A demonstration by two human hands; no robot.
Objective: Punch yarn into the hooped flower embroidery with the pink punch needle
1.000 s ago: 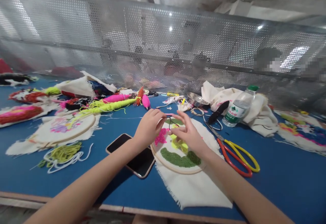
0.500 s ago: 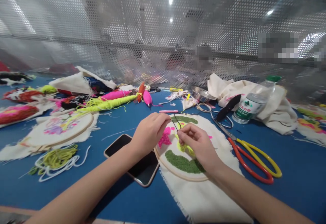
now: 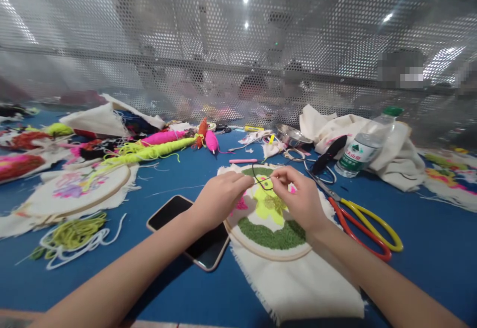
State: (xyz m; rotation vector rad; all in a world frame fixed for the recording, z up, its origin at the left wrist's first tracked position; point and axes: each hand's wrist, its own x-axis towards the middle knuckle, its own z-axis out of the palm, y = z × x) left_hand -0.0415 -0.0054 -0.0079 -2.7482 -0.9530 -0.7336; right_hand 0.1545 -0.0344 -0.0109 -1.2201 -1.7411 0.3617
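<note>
A loop of black yarn [image 3: 258,171] stretches between my two hands above the embroidery hoop [image 3: 276,257]. My left hand [image 3: 225,196] pinches one part of the yarn, its fingers closed. Opposite it, my right hand [image 3: 296,194] pinches the other side between thumb and fingertips. Whether a needle is in the fingers, I cannot make out. Below, the white cloth [image 3: 305,288] in the hoop bears a bright yellow figure [image 3: 269,206], dark green patches [image 3: 274,234] and pink stitching [image 3: 238,204] partly covered by my left hand.
A phone [image 3: 206,253] lies left of the hoop, under my left forearm. Scissors [image 3: 357,218] with red and yellow handles and a water bottle [image 3: 363,149] are at the right. A pink pen-like stick [image 3: 243,161], a second hoop [image 3: 108,196] and yarn bundles [image 3: 160,151] lie around.
My right hand has moved up and away from my left, showing more of the yellow figure. The black yarn now forms a wider loop between the hands. The view has shifted slightly.
</note>
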